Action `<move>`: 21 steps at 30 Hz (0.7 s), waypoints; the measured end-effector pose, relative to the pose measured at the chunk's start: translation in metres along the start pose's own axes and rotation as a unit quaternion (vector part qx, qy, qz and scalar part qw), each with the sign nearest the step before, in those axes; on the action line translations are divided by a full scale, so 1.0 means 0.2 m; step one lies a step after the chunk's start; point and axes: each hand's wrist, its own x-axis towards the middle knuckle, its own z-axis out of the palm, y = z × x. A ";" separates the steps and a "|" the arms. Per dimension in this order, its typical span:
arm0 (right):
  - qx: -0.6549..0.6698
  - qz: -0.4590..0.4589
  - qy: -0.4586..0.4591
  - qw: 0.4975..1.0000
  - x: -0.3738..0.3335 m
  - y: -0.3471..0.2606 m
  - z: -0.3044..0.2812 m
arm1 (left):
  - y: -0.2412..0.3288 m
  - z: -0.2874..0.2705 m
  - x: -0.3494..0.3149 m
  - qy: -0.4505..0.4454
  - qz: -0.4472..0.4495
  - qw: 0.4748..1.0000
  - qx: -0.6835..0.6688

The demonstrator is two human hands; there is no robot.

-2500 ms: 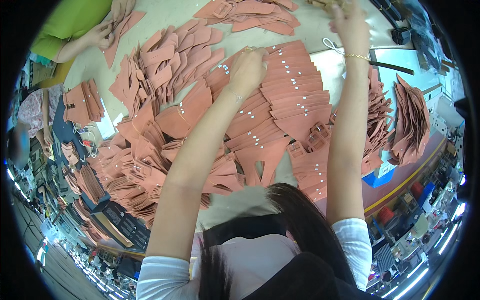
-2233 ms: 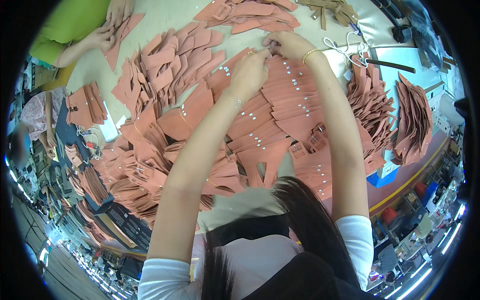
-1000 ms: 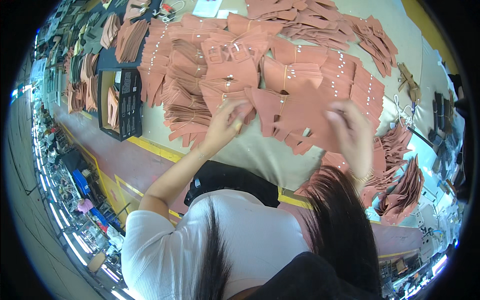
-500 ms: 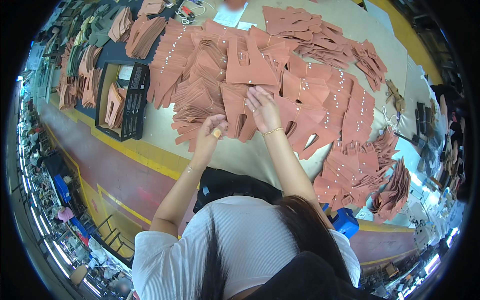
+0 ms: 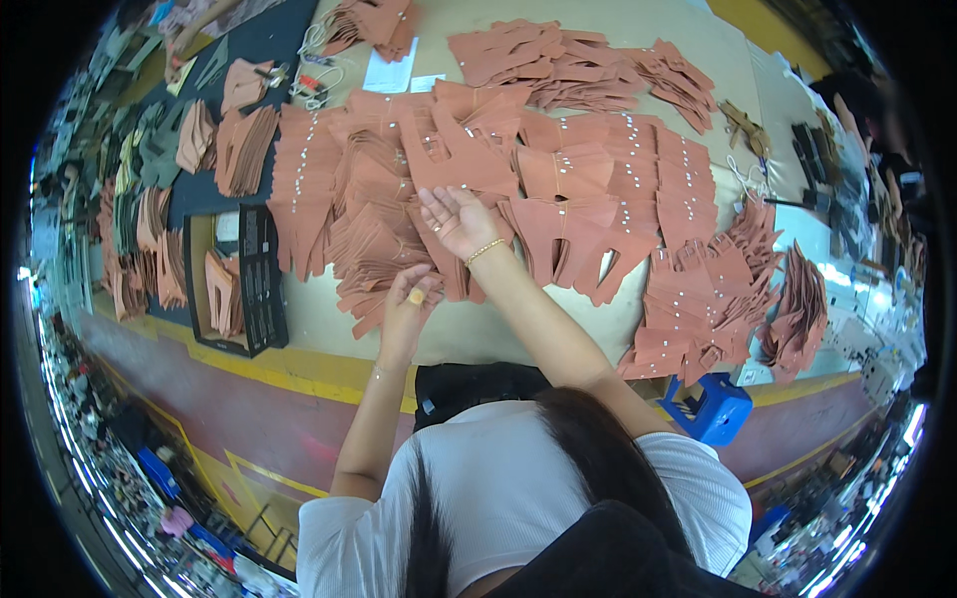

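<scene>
Since half a second ago the right hand (image 5: 461, 221) has turned palm-up, grip open and empty, over the brown leather cutouts (image 5: 384, 254) on the counter (image 5: 478, 334), while the left hand (image 5: 411, 295) rests its loose grip there; best lift one piece cleanly by its edge.

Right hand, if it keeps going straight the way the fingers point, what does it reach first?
Probably the large flat brown leather piece just past the fingertips of the right hand, on top of the pile on the table. How high the hand is above it is unclear.

Bright, even overhead light, soft shadows, sharp centre, strong fisheye bending at rim.
</scene>
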 end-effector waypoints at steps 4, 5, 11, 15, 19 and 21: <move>0.021 0.079 -0.008 0.997 -0.05 -0.07 0.03 | -0.05 -0.04 0.01 -0.014 -0.017 1.000 0.018; 0.004 0.081 0.035 0.996 -0.06 -0.10 0.05 | -0.06 -0.05 0.01 -0.018 -0.022 0.999 0.016; -0.037 0.074 0.114 0.990 0.01 -0.12 0.04 | -0.11 -0.04 0.05 -0.052 -0.018 0.998 0.037; -0.051 0.027 0.101 0.993 0.06 -0.05 -0.05 | -0.11 -0.03 0.05 -0.051 -0.023 0.996 0.073; -0.134 -0.059 0.065 0.987 0.10 -0.03 -0.07 | -0.12 -0.02 0.04 -0.041 -0.022 0.996 0.079; -0.185 -0.104 0.065 0.975 0.10 -0.04 -0.03 | -0.12 0.00 0.05 -0.042 -0.022 0.996 0.078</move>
